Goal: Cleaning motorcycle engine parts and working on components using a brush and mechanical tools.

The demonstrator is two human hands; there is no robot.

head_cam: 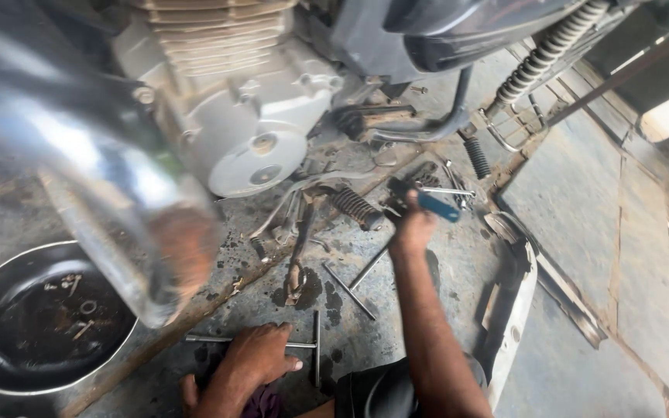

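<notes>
Head view: the right hand (412, 228) reaches out beneath the grey motorcycle engine (245, 101), fingers closed around a blue-handled tool (437, 205) held just beside the ribbed black footpeg (356, 207). The left hand (253, 360) rests flat, fingers spread, on a long steel T-handle wrench (313, 346) lying on the oily concrete floor (567, 193) (a round black drain pan (9, 271) sits off left).

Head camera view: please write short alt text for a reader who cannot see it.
A person's right hand holds a blue-handled tool under a motorcycle engine, while the left hand rests flat on the oily floor over a T-shaped wrench. A round metal pan with small parts lies at the left.
</notes>
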